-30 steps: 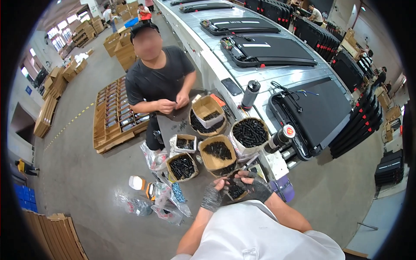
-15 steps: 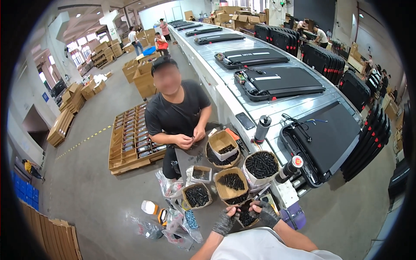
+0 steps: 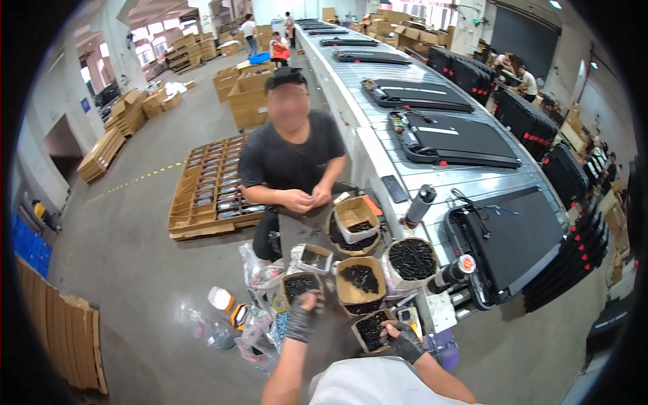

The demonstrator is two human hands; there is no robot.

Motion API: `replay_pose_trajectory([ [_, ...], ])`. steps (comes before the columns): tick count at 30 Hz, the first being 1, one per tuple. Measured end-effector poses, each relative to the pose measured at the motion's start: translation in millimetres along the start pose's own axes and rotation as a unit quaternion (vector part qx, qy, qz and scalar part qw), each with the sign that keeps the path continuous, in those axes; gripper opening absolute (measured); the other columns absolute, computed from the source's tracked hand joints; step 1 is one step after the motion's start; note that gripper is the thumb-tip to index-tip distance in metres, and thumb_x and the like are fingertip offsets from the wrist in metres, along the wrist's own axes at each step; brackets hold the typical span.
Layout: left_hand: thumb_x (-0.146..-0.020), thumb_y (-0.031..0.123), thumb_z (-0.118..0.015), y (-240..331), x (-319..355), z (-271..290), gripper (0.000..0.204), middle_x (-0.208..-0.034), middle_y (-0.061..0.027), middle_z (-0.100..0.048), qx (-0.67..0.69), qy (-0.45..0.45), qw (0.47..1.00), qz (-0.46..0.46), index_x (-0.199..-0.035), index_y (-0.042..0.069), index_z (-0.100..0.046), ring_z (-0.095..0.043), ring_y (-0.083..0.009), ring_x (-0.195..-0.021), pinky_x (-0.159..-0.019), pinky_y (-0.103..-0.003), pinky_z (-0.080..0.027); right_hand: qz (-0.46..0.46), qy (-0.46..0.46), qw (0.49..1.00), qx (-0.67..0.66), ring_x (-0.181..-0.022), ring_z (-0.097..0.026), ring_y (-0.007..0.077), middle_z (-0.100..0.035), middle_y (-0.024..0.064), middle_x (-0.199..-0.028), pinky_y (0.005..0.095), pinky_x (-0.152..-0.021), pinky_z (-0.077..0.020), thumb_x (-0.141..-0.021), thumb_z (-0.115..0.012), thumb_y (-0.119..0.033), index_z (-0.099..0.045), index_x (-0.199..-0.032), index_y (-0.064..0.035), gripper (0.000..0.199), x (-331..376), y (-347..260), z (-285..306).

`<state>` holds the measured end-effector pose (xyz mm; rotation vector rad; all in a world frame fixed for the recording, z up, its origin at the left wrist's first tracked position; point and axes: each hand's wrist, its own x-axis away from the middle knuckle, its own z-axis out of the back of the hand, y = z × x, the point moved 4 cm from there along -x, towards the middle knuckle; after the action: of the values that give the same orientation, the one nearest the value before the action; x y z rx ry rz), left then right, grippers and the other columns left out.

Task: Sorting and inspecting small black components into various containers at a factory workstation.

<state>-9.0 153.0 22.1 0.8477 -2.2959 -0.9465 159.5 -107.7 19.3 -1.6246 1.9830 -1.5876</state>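
My left hand, in a dark glove, reaches forward, and its fingers dip into a small cardboard box of black screws; whether they hold any is hidden. My right hand, also gloved, grips the right rim of the nearest box of black parts on the dark work surface. Around them stand more open boxes of black hardware and a round tub of black screws. A person in a black shirt sits opposite, both hands together over the table.
A long conveyor with black treadmill decks runs along the right. A black bottle stands at its edge. A wooden pallet of trays lies on the floor to the left, with plastic bags and flat cardboard stacks nearby.
My left hand has left the nearest box, where both hands were together, and reached out to the box on the left. My head has tilted up, so the view shows more of the hall.
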Motion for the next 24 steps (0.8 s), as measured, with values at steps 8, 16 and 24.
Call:
replay_pose_trajectory([
  [8,-0.086,0.018,-0.066,109,-92,56,0.020,-0.083,-0.0007,-0.061,0.070,0.059,0.990,-0.108,-0.101,0.007,-0.061,-0.055,-0.0100,-0.070,-0.061,-0.021,-0.044,0.000,0.025,0.999,-0.027,-0.068,-0.058,0.0155,-0.061,0.0070,-0.080,0.0269,-0.062,-0.0477,-0.090,-0.061,-0.020,-0.058,-0.097,-0.0018,0.020,3,-7,7],
  [16,-0.089,0.024,-0.064,142,-99,130,0.021,-0.088,-0.0053,-0.062,0.017,0.074,0.987,-0.140,-0.100,0.007,-0.060,-0.056,-0.0142,-0.071,-0.068,-0.029,-0.049,-0.048,-0.003,0.995,-0.088,-0.077,-0.060,0.0164,-0.061,0.0060,-0.082,0.0278,-0.071,-0.0502,-0.090,-0.061,-0.013,-0.061,-0.101,-0.0003,0.017,-7,18,3],
  [24,-0.085,0.023,-0.067,-1,-15,-23,0.024,-0.091,-0.0053,-0.061,0.046,-0.094,0.994,0.040,-0.100,0.005,-0.058,-0.057,-0.0144,-0.078,-0.067,-0.028,-0.051,-0.020,-0.002,0.999,0.027,-0.077,-0.061,0.0116,-0.064,0.0042,-0.087,0.0252,-0.069,-0.0504,-0.090,-0.062,-0.024,-0.060,-0.107,-0.0034,0.027,-16,23,8],
])
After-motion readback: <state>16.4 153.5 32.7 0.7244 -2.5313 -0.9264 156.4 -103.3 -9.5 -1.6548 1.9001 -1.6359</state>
